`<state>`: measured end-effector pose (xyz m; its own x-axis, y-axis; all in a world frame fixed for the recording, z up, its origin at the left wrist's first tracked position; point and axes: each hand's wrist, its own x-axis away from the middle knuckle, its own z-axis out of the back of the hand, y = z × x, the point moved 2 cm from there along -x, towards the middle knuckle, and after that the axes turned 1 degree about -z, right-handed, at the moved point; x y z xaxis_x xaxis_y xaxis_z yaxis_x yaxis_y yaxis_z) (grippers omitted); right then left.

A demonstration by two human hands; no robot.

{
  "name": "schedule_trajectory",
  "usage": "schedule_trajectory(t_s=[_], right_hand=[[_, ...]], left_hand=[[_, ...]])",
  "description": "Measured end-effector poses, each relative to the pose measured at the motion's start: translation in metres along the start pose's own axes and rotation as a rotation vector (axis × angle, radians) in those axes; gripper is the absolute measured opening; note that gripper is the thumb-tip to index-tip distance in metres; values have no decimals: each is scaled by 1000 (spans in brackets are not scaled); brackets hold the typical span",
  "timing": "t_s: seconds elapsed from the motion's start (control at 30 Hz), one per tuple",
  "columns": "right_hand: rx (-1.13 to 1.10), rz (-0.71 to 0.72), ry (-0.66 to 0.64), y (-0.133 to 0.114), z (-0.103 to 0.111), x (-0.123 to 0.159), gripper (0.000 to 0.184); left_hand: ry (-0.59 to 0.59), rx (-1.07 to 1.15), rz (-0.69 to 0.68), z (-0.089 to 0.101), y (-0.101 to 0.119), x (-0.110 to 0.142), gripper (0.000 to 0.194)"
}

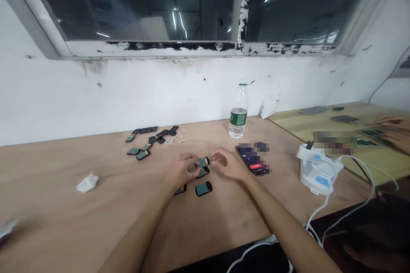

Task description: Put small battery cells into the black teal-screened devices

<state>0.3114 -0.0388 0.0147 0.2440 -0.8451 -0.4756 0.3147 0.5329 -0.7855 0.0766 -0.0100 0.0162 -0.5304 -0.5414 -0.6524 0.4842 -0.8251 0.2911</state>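
Nearest to me, my left hand (182,170) and right hand (226,164) sit low over the plywood worktop (70,217), both curled inward. My left fingertips (194,169) meet one small black device with a teal face (202,162), but I cannot tell whether they pinch it. My right fingers (215,161) sit just beside its yellow-tipped end, and I cannot tell whether they touch it. Three more devices lie close by: one directly below it (203,172), one nearer me (204,188), and one partly under my left hand (180,189).

Farther left, a loose cluster holds four teal-faced devices (133,151), roughly nine black pieces (144,130) and a scatter of tiny white bits (174,138). One crumpled tissue (87,182) lies well left of my hands. To the right are one partly blurred phone (251,160) showing a red button and one white plastic unit (317,168) with white cables (323,209). By the wall stand one water bottle (238,113) with a green label and one white packet (268,107). On a pale board (320,126) at far right, a co-worker's hands (397,140) are near dark flat pieces (344,118).
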Motion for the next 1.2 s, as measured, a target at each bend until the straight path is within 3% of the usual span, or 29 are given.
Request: schedule_trajectory(t_s=[0.1,0.53,0.87,1.07,1.2], right_hand=[[-66,-24,-102,-9,-14,4,20],[-155,-77,-35,-9,-16,2,26],[-131,-36,-52,-10,-17,4,23],[-24,122,25,-19,-12,3,15],[8,77,56,-23,-9,0,11]], left_hand=[[13,-4,-57,-1,8,-1,7],[71,-28,-187,5,19,1,11],[55,-42,-201,6,18,1,8],[77,-49,-192,10,18,0,7],[38,-24,-130,11,15,1,7]])
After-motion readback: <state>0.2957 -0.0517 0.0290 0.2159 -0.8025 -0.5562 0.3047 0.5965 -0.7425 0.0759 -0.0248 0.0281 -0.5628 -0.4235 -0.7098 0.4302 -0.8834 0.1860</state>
